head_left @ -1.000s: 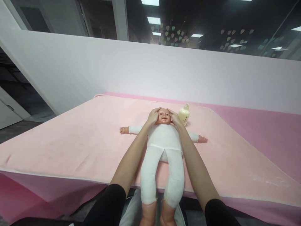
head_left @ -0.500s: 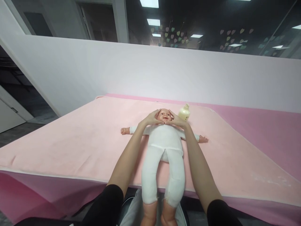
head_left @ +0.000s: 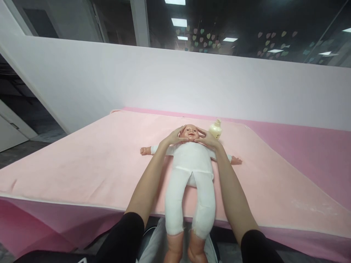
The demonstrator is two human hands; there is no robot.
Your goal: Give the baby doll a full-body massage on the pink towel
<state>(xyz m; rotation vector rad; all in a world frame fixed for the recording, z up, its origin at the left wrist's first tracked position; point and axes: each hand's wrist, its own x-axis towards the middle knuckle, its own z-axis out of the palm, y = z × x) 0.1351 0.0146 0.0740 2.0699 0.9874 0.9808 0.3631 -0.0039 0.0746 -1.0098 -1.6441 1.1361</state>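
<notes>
Baby doll [head_left: 192, 157], white cloth body: on its back, mid-length of the worktop's near edge, head towards the far edge. Its legs run out past the near edge, bare feet over your grey-clad lap [head_left: 155, 241]. Its arms lie flung out sideways on the pink blanket [head_left: 90, 157].

Your left hand [head_left: 174, 136] is open and curved against one side of the doll's head, thumb along the jawline, fingers up by the temple. Your right hand [head_left: 207, 138] mirrors it on the other side, also open and cupped. Pressure: cannot tell. Your forearms flank the doll's trunk, black sleeves near the elbows.

Pale yellow pump bottle [head_left: 215, 129]: upright, just beyond your right hand, nearer the far edge; contact with the hand cannot be told. Blanket covers most of the pink worktop [head_left: 307, 157], leaving strips along the far and right edges. White wall [head_left: 192, 80] behind the far edge; dark window [head_left: 241, 22] above, with heart decals.
</notes>
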